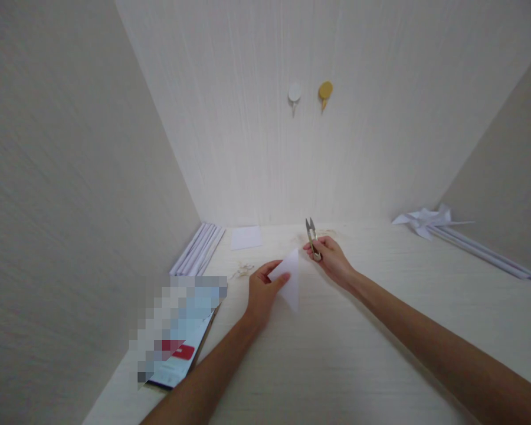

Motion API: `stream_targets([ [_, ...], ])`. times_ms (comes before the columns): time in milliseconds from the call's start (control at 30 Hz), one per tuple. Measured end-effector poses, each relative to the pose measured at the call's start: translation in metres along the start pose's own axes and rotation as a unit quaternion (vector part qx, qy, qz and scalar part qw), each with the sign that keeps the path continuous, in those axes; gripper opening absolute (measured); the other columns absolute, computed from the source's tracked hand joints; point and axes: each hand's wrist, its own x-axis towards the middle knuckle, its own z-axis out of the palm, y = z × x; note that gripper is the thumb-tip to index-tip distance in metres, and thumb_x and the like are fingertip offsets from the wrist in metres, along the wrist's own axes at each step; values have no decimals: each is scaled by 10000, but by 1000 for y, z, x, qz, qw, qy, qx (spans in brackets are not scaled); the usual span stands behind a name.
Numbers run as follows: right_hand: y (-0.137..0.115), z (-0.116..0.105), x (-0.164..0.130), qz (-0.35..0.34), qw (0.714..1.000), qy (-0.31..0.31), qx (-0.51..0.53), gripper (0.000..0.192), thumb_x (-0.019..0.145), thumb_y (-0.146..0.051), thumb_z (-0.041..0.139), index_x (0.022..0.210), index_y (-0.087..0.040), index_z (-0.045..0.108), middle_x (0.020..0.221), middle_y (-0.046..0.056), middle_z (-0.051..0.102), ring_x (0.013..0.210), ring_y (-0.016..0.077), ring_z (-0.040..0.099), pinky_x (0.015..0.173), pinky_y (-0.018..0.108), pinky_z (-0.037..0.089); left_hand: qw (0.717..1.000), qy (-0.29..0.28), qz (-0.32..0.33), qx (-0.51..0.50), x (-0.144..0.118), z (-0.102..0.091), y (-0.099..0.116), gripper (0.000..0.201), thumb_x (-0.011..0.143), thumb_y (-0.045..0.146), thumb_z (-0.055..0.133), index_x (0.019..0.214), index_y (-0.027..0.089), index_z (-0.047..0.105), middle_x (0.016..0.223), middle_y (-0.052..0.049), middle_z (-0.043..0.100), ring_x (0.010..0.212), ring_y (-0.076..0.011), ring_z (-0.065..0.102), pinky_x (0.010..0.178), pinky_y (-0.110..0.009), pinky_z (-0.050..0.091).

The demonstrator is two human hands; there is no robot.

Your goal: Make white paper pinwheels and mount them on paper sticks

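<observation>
My left hand (265, 289) is closed on a white sheet of paper folded into a triangle (291, 276), with the thumb across its face. Its upper tip points toward my right hand (331, 258). In that hand I grip a pair of thread snips (312, 239), blades upward and parted at the tips. The snips stay apart from the paper, a little to its right. A flat square of white paper (246, 238) lies on the table behind my left hand.
Several rolled paper sticks (197, 249) lie at the left wall. A partly pixelated phone or tablet (181, 354) is at the lower left. Some thin scraps (243, 270) lie near my left hand. Paper pinwheels (425, 221) on sticks rest at the right. Two hooks (294, 93) are on the back wall.
</observation>
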Motion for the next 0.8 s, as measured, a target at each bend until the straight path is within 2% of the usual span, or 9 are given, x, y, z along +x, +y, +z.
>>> stream_targets([
  [33,-3,1,-14,39,986,-11,159,153,837,-189,325,695,-174,379,647,14,564,525,67,514,527,200,399,1000,5,10,11,-1,1,1,428,492,229,726,896,165,602,671,6,634,552,-114,557,529,-229,427],
  [100,-6,2,-40,95,910,-46,400,144,742,-242,503,680,-176,392,537,-59,454,443,49,418,469,188,351,999,2,22,35,-3,3,2,533,479,214,734,978,174,554,617,25,612,524,-116,554,497,-221,418],
  [167,-8,4,-61,126,854,-63,500,244,626,-303,634,717,-166,455,487,-91,397,401,36,342,430,184,294,998,-18,20,60,-7,5,4,576,481,210,733,1015,172,519,595,26,605,514,-123,559,480,-219,414],
  [200,-8,5,-67,128,847,-61,513,273,584,-314,670,674,-162,462,481,-86,404,406,34,338,429,186,281,997,-29,16,70,-9,6,4,582,482,208,731,1020,169,511,604,19,612,521,-127,565,481,-220,416],
  [333,-7,8,-75,91,863,-10,496,287,617,-334,652,542,-159,437,434,-64,422,420,46,344,428,203,254,994,-63,7,84,-16,11,7,471,500,211,715,938,155,554,658,-7,646,568,-131,585,530,-231,436],
  [433,-4,7,-73,65,862,11,502,275,669,-343,607,555,-166,431,450,-52,457,430,53,357,442,208,281,987,-98,7,129,-18,14,8,148,560,222,667,662,127,616,567,-12,628,513,-106,552,531,-221,417],
  [500,0,6,-72,45,877,6,479,239,701,-352,578,615,-165,456,481,-40,493,439,60,383,448,210,298,984,-91,9,154,-18,15,7,134,609,227,621,525,127,595,490,-10,595,450,-87,506,493,-214,386],
  [633,8,2,-75,42,905,-40,421,282,730,-403,532,881,-168,497,497,-56,481,397,58,359,390,196,260,993,-20,34,107,-12,10,1,192,647,265,591,505,138,567,452,10,560,422,-73,463,463,-206,346],
  [800,4,1,-79,126,869,-170,447,381,741,-537,430,846,-180,511,543,-74,341,402,34,274,350,161,232,998,1,43,38,-8,4,-3,164,642,281,607,569,138,572,516,11,582,467,-75,485,497,-212,365],
])
